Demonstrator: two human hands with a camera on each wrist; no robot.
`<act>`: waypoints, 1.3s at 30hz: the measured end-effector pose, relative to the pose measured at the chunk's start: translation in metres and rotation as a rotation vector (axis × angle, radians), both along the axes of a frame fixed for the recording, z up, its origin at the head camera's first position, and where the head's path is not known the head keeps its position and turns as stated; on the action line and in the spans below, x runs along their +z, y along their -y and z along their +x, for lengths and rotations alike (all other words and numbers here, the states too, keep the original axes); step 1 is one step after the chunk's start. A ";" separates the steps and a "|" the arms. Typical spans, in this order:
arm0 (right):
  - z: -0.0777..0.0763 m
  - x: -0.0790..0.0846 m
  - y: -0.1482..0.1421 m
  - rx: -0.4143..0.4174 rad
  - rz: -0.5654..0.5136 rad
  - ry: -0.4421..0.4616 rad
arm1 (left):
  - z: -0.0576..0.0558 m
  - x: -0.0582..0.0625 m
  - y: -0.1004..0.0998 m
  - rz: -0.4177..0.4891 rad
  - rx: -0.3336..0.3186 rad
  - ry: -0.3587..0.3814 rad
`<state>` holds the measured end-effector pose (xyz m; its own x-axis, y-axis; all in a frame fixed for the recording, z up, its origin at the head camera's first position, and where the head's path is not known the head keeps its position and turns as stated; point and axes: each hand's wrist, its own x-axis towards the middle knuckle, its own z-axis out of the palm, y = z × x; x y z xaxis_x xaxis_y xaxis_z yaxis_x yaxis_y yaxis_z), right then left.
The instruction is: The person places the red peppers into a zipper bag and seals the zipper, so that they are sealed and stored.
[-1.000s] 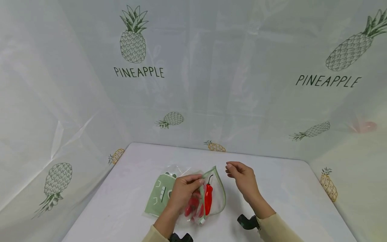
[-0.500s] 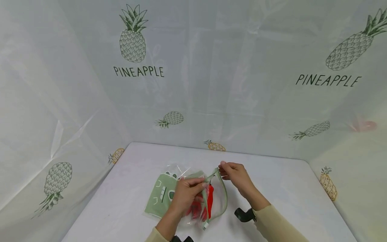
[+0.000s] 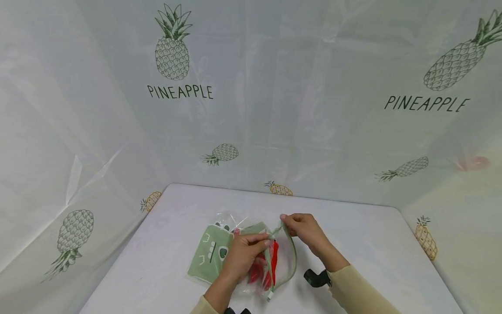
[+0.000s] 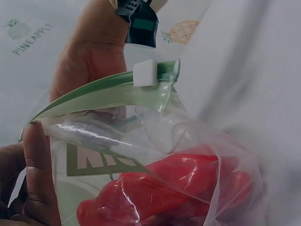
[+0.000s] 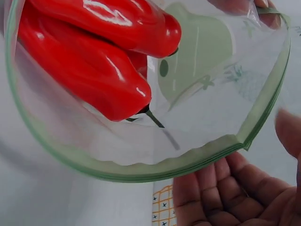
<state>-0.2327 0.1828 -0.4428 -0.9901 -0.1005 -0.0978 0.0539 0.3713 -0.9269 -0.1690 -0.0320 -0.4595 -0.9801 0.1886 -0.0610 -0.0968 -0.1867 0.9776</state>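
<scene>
My left hand (image 3: pixel 241 257) pinches the green-edged mouth of a clear zip bag (image 5: pixel 136 175) between thumb and fingers. Inside lie red chili peppers (image 5: pixel 89 75), their dark stems toward the mouth. A white slider (image 4: pixel 145 74) sits at the near end of the zip. At the far corner of the mouth is my right hand (image 3: pixel 306 229). In the right wrist view its loosely bent fingers (image 5: pixel 211 188) come up behind the rim, while the thumb stays apart. The bag's mouth gapes between the hands.
A green cartoon-face print (image 3: pixel 211 253) in clear plastic lies flat left of my left hand. White tabletop (image 3: pixel 353 244) surrounds the bag. Beyond its back edge hangs a pale pineapple-printed curtain (image 3: pixel 290 109). Dark wrist devices (image 3: pixel 317 278) sit below the hands.
My right hand has come left, with its fingertips now at the bag mouth's far corner. My left hand has shifted slightly right and down with the rim; the mouth opens wider.
</scene>
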 end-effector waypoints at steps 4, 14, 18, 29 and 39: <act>0.003 -0.001 0.000 0.042 0.058 0.025 | 0.001 -0.001 0.000 -0.018 -0.004 -0.002; 0.004 -0.005 0.000 0.071 0.068 -0.016 | 0.003 -0.005 -0.003 -0.033 -0.007 0.003; 0.002 -0.011 0.001 0.025 0.084 -0.093 | 0.007 -0.006 -0.007 -0.058 -0.017 0.004; 0.005 -0.025 0.005 -0.057 0.089 -0.266 | 0.016 -0.015 -0.025 -0.147 0.014 -0.044; 0.000 -0.029 0.002 -0.144 0.043 -0.265 | 0.043 -0.024 -0.027 -0.171 0.029 0.022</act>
<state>-0.2328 0.1810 -0.4715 -0.9855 0.0409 0.1647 -0.1330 0.4165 -0.8993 -0.1261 -0.0055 -0.4836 -0.9831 0.1451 -0.1115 -0.1157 -0.0209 0.9931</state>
